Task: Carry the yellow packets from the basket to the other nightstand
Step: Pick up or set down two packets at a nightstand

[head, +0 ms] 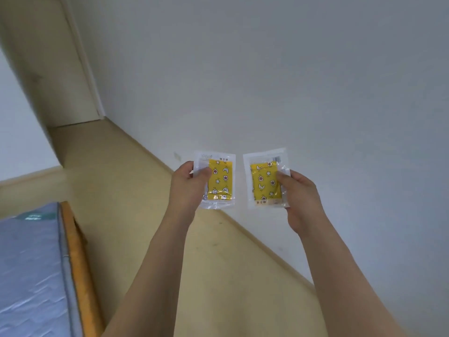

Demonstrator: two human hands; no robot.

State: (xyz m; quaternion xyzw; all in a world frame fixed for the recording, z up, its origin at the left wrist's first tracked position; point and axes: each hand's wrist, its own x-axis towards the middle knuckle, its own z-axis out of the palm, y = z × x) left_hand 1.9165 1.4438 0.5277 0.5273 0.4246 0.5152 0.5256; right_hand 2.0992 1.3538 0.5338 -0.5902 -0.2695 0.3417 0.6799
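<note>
Two yellow packets held up mid-frame, one in each hand.

At lower left I see a mattress (31,271) on an orange bed frame (77,259); a door (48,69) stands upper left. My left hand (188,190) pinches the left packet (220,182) by its clear edge, thumb over the front. Just beside it, apart, the right packet (263,181) is pinched by my right hand (300,198). Both are clear sleeves with yellow star-and-moon inserts, upright before the white wall (291,69) and tan floor (145,215).

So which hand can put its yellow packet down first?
Hard to call: no nightstand is in view. The left hand pinches one yellow packet, the right hand pinches the other packet, both equally far out. The left is nearer the bed.
</note>
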